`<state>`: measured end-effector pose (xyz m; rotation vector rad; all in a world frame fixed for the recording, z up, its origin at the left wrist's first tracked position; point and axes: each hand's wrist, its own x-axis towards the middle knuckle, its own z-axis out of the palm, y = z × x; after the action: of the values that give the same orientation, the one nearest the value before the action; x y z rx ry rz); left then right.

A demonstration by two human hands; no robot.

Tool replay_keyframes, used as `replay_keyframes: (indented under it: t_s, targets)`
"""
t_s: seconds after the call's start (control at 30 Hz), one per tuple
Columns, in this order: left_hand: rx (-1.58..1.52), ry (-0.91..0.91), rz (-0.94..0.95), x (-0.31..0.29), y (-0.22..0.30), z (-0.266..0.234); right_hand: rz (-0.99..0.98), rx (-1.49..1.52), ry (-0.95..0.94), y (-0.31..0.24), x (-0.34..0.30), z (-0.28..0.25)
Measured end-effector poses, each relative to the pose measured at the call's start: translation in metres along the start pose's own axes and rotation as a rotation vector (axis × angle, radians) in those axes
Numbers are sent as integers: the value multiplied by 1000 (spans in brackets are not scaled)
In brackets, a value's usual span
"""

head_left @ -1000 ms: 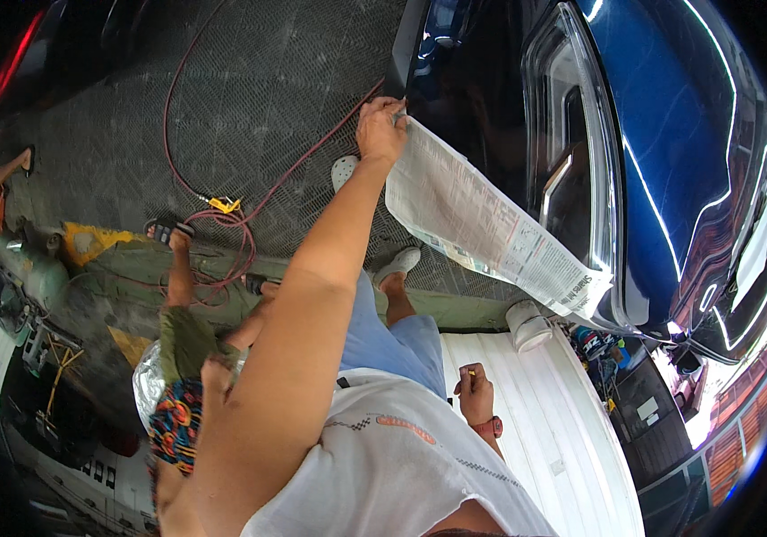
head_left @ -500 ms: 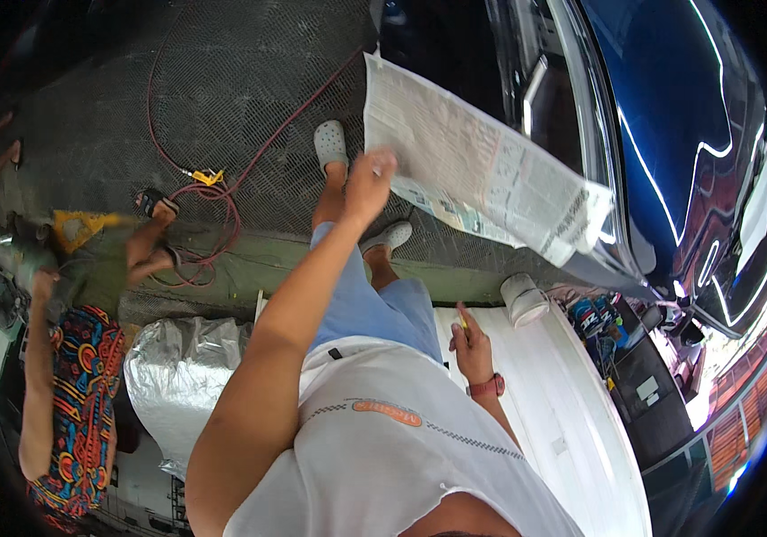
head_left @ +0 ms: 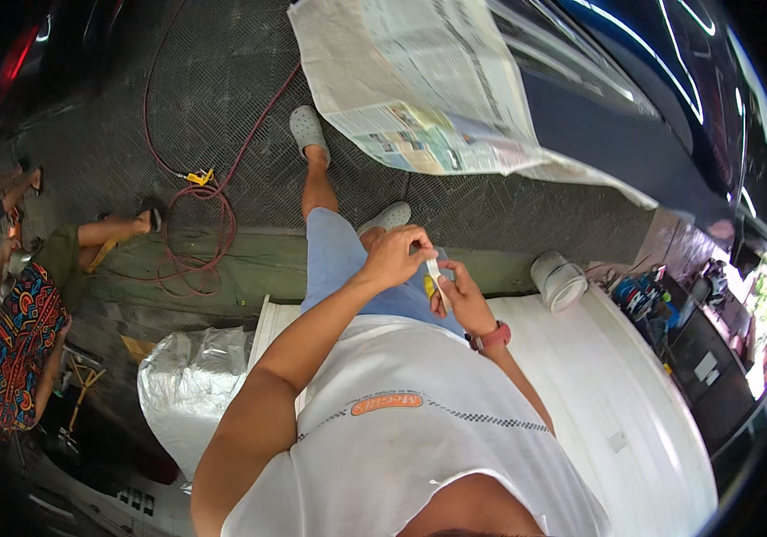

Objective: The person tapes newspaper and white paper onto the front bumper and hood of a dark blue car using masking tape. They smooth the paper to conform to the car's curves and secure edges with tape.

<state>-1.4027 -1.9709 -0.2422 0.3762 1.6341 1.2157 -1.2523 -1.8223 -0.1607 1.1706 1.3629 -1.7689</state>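
My left hand and my right hand meet in front of my waist. Between them runs a short pale strip of tape, pinched at its upper end by my left fingers. My right hand, with a red band at the wrist, holds the lower end against a small yellow thing, mostly hidden by the fingers. Up ahead, a sheet of newspaper lies spread over the side of a dark blue car; neither hand touches it.
A red hose coils on the dark textured floor mat. A white tub stands by a white panel. A silver-wrapped bundle lies at lower left. Another person in patterned clothes sits at far left. Tools lie at right.
My left hand has let go of the newspaper's edge and come down to my waist, where it now meets my right hand on the tape. The paper stays on the car.
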Motion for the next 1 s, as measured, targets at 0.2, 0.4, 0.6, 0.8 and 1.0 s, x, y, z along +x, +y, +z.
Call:
replay_keyframes:
  t_s: [0.2, 0.4, 0.6, 0.8, 1.0]
  targets:
    - [107, 74, -130, 6, -29, 62, -329, -519, 338, 56, -14, -14]
    - [-664, 735, -452, 73, -163, 20, -332, -509, 531, 151, 13, 11]
    - [-736, 767, -560, 134, -222, -36, -93, -659, 488, 286, 55, 47]
    - [-802, 785, -399, 185, -258, -8, -117, -609, 576, 324, 52, 49]
    - [-1036, 662, -183, 235, -270, 43, -110, -569, 581, 367, 39, 54]
